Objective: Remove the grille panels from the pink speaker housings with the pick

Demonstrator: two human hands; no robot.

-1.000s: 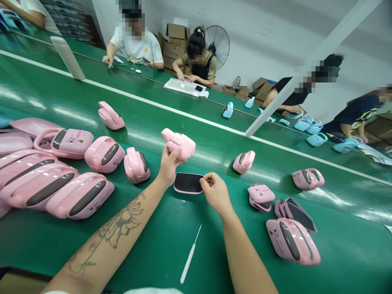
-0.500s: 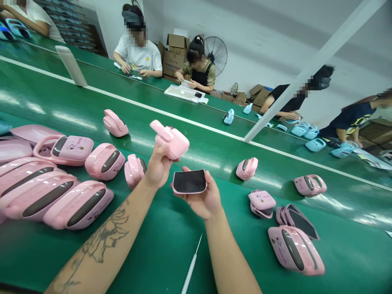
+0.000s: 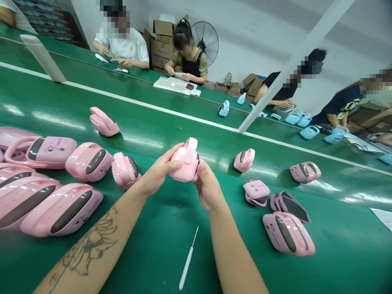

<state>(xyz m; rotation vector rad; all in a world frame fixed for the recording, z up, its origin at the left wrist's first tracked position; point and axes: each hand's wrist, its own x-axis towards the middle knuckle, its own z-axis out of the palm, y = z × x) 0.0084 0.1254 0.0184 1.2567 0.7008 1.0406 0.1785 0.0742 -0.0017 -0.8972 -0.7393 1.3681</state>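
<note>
Ok so both hands are clenched on one small pink plastic housing: the left hand [image 3: 159, 169], on the tattooed forearm [image 3: 88, 245], wraps its side, and the right hand [image 3: 210, 188] cups the other side, with a sliver of dark face showing at the housing's [image 3: 186, 161] right edge. It's held up off the green conveyor belt [image 3: 337, 253], not touching it. Looks to me like the step is seating a panel into the shell, and I'd guess it needs an even squeeze around the seam, though the fingers hide the join. A thin white-handled pick [image 3: 186, 261] lies on the belt just below. Left, there's a row of pink housings [image 3: 88, 162]; right, a small stack of pink shells [image 3: 256, 192], dark-faced panels [image 3: 289, 207] and a bigger pink unit [image 3: 288, 233]. Co-workers [image 3: 185, 53] sit across the far belt.
</note>
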